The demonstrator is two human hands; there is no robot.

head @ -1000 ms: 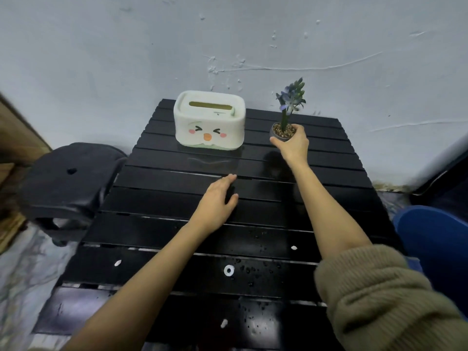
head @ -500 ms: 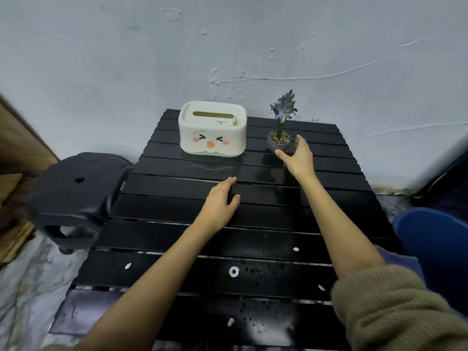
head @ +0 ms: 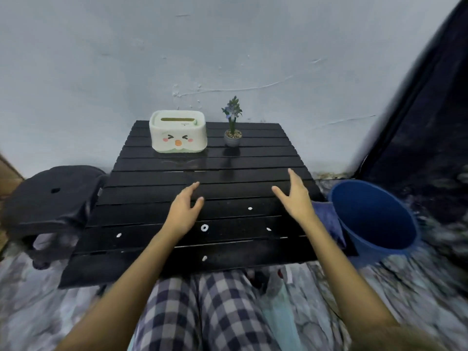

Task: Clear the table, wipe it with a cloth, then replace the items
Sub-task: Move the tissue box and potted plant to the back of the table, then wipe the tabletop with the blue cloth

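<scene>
A black slatted table (head: 152, 239) stands against the wall. At its far edge sits a white tissue box (head: 177, 135) with a cartoon face. To its right stands a small potted plant (head: 232, 134) with purple flowers, upright and untouched. My left hand (head: 184, 209) rests flat on the middle of the table, fingers apart and holding nothing. Over the table's right side hovers my right hand (head: 293, 198), open and empty, well short of the plant. A dark blue cloth (head: 329, 221) lies at the table's right edge beside the bucket.
A blue bucket (head: 374, 219) stands on the floor right of the table. A black plastic stool (head: 50, 201) stands on the left. Small white bits and water drops dot the near slats. My checked trouser legs are below the table's near edge.
My right hand set the potted plant down beside the tissue box, let go, and drew back toward me. The view has pulled back. My left hand stayed on the table.
</scene>
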